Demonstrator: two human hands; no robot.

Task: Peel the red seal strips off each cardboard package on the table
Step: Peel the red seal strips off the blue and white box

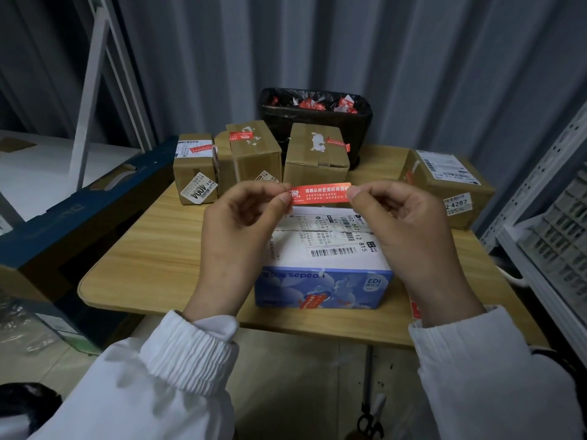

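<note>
Both ends of a red strip (320,192) are pinched by left hand (241,239) and right hand (406,239); blue box (324,285) beneath them, brown boxes (254,154) beyond.

table: light wood table (152,265), rounded corners
front middle: blue-and-white box (324,287), shipping label on top
back row: small brown box (195,173), taller brown box (254,154), third brown box (316,157), pretty much side by side
far right: big brown box (451,188), apart from the row
behind the row: black-bagged bin (359,128)

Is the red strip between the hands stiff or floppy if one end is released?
Likely floppy: the red strip looks thin, pinched taut by left hand and right hand. Probably light, and perhaps sticky underneath, being a seal.
</note>
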